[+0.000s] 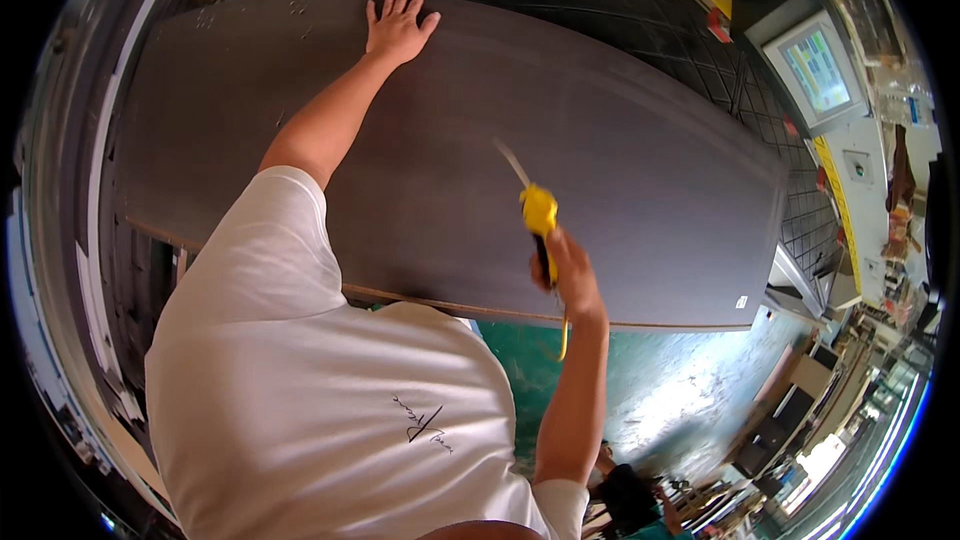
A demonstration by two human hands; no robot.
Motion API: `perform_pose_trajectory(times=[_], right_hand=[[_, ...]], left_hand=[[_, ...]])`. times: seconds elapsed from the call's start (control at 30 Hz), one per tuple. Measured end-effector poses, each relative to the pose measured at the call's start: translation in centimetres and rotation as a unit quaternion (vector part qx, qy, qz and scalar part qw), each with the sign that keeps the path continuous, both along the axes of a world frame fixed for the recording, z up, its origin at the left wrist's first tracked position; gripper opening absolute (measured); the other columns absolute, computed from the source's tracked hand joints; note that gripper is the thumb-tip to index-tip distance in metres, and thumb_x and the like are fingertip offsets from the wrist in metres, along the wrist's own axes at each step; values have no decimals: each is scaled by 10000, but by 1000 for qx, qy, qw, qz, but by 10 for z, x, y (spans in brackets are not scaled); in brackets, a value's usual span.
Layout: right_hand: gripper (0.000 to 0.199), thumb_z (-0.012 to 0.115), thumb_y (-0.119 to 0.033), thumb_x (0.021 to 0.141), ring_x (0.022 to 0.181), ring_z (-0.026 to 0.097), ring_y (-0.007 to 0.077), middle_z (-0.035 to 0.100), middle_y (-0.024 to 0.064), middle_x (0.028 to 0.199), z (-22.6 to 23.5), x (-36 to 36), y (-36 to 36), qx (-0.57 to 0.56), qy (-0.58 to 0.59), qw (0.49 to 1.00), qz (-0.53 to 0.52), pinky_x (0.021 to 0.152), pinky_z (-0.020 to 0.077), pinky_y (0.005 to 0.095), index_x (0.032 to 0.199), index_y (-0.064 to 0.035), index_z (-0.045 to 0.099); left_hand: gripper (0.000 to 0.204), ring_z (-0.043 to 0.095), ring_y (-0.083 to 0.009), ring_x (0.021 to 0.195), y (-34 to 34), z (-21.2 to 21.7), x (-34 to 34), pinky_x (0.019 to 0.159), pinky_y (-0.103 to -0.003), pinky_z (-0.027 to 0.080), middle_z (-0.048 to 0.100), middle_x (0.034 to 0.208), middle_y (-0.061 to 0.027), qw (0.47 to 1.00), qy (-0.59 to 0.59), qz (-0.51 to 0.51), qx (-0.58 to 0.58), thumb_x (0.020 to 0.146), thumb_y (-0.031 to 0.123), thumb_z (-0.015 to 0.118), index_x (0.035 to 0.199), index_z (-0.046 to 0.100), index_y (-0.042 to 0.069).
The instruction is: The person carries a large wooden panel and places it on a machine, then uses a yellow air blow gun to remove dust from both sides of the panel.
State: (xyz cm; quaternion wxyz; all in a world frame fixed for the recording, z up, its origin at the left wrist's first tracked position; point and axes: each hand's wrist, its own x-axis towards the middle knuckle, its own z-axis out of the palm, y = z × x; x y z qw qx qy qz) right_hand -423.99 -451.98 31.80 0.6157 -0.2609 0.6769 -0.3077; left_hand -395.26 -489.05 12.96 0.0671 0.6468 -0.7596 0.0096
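A large dark brown board (660,210) lies flat in front of me. Near its far edge, my left hand (397,32) rests palm down on the surface with the fingers spread. My right hand (577,278) is closed around the handle of a yellow air blow gun (539,208), held above the board's near part. The gun's thin nozzle points away and slightly left, its tip blurred. From under the grip hangs a short length of yellow hose (564,340). Small specks of debris (298,6) lie on the board's far left part.
Past the board runs a black gridded machine bed (740,90). A control screen (818,70) stands at the far right, beside a yellow-striped machine edge (845,215). Metal rails (110,150) line the left side. Another person (630,500) is by the green floor (520,370) at lower right.
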Motion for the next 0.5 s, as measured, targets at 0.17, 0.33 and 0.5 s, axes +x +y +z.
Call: perform_pose_trajectory(times=[0.17,0.33,0.5], right_hand=[[443,444,-543,1074,522,507,103,541,0,638,-22,-14,-93,-39,74,978,-190,483,393,273,1026,-115,550],[487,432,-567,1069,531,519,103,544,10,636,21,-27,-131,13,30,997,74,482,410,279,1092,-100,572],[457,431,-542,1070,544,529,107,572,8,706,-26,-163,-108,-54,145,920,-360,507,448,288,1180,-120,566]], left_hand=[[725,131,-221,1588,-24,-6,-37,1289,-513,80,202,1715,-33,997,-20,-70,11,1058,634,242,1630,288,192],[674,194,-225,1573,-28,1,-68,1286,-484,135,282,1687,-44,979,-1,-204,12,1084,578,293,1619,317,169],[702,183,-219,1576,0,13,-145,1286,-492,133,257,1694,-54,960,-12,-278,8,1079,585,309,1623,294,141]])
